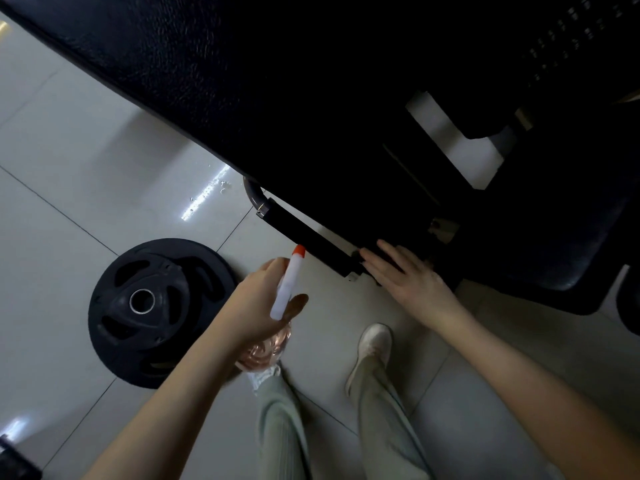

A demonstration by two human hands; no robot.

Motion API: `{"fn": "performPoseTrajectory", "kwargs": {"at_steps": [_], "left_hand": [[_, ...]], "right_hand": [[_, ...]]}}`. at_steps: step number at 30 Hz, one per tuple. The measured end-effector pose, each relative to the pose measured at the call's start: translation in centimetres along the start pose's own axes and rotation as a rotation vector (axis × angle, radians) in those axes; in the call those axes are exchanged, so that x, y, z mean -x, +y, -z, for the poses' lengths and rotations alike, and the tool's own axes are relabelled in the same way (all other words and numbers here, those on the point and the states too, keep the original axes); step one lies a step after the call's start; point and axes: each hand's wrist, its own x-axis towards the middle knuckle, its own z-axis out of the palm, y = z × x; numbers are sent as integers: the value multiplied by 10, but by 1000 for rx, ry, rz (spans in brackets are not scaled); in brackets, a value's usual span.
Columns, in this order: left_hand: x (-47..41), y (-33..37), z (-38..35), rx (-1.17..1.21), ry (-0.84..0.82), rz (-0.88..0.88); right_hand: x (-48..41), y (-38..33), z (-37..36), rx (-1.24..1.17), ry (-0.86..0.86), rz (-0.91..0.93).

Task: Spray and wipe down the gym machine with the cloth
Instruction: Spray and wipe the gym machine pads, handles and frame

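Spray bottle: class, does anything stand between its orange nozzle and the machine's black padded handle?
Nothing visible does. The left hand holds the spray bottle with its orange nozzle right beside the padded handle; the right hand rests past the handle's end, off that line.

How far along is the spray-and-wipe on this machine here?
Done: little can be confirmed; droplets on the floor hint at some spraying. In hand: the left hand grips the spray bottle, nozzle aimed at the black handle; the right hand lies open, fingers straight, at the handle's end. Left: wiping; no cloth is in view.
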Motion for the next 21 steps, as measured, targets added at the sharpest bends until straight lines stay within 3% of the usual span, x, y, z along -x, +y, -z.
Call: {"fn": "performPoseTrajectory", "kwargs": {"at_steps": [3, 8, 12, 19, 21], "left_hand": [[2, 3, 3, 11, 21, 6], [5, 11, 7, 14, 69, -48], [7, 9, 10, 30, 97, -42], [13, -1, 29, 32, 149, -40], [15, -5, 33, 60, 174, -25]], "right_hand": [[24, 1, 12, -138, -26, -68], [-50, -7, 44, -222, 254, -201], [-124, -15, 28, -247, 157, -260], [-51, -12, 19, -224, 124, -249], [-71, -15, 31, -252, 211, -232]]}}
